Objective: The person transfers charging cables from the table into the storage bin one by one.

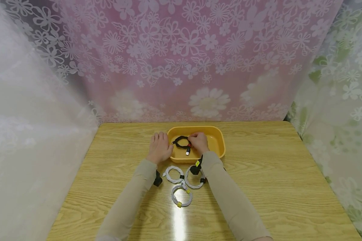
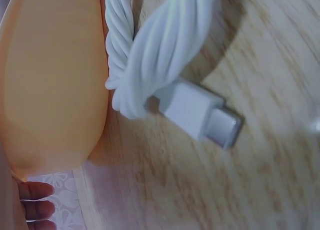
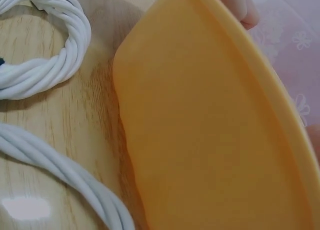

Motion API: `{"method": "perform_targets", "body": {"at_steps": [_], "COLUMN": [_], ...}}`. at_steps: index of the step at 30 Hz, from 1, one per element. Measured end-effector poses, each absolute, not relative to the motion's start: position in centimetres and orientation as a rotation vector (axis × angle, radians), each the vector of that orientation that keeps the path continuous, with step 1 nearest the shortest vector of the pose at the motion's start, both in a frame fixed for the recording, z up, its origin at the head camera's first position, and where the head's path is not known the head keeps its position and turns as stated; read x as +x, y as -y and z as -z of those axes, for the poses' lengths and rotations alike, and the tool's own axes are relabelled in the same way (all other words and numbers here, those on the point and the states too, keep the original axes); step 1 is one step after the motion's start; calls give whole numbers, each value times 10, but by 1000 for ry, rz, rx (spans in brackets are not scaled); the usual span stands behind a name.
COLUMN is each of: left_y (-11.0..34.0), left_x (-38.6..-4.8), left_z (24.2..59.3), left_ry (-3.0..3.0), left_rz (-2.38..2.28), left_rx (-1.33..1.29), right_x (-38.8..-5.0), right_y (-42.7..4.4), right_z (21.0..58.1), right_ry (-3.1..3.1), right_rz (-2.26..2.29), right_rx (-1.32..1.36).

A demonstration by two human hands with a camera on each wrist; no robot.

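Note:
A black coiled USB cable [image 1: 181,147] with a red tie lies inside the yellow bin [image 1: 216,130], its metal plug toward the near wall. My right hand [image 1: 200,142] reaches over the near rim and pinches the cable's coil on its right side. At the bin's left end rests my left hand [image 1: 160,147], its thumb touching the rim and its fingers pointing forward outside the bin. Some of those fingers [image 2: 37,210] show past the bin wall [image 2: 52,80] in the left wrist view. The right wrist view is mostly filled by the bin's outer wall [image 3: 200,110].
Three coiled cables lie on the wooden table [image 1: 268,167] before the bin: a white cable [image 1: 170,170] at left, a white cable [image 1: 190,184] at right, and a greyish-white cable [image 1: 173,195] with yellow ties nearest. A floral curtain [image 1: 181,67] hangs behind the table.

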State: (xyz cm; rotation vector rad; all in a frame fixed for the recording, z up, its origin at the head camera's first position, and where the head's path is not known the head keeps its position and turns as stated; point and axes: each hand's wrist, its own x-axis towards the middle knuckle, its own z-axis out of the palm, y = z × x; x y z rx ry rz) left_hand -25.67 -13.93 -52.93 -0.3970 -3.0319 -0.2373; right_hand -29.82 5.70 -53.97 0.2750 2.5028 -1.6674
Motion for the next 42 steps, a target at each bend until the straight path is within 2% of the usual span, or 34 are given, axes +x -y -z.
{"method": "perform_targets", "body": {"at_steps": [17,33,42], "left_y": [139,139,139], "left_x": [-258,-257,-258], "left_z": [531,530,530], "left_ry": [3024,3044,3064], "left_rz": [255,291,290], "left_rx": [-390,-386,-383], "right_x": [-288,-270,-256], "right_y": [-59,-64,-65], "right_z": [515,486,472], "right_ry": [-2662,-2642,-2692], "right_rz": [1448,1560,1601], "right_rx": [180,115,-16]}}
